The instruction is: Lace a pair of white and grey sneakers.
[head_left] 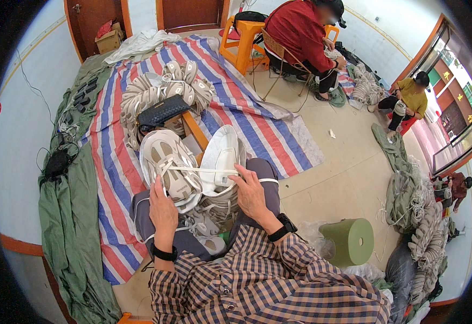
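On my lap lies a beige and white sneaker upper (184, 186) with mesh panels, its toe pointing away from me. My left hand (163, 210) grips its near left edge, the fingertips partly hidden. A flat, pale shoelace (197, 169) runs taut from the eyelets to the right, where my right hand (251, 194) pinches it. Beside the first upper, under that lace, is a second white piece (221, 154) showing its pale inside and a small printed label. More sneaker uppers (211, 208) rest between my knees, below both pieces.
Ahead, a heap of sneaker uppers (149, 97) and a black purse (163, 110) sit on a striped tarp (236, 102). A green cylinder (349, 242) stands at my right. Bundled uppers (427, 237) line the right side. A person in red (295, 29) sits on a chair ahead.
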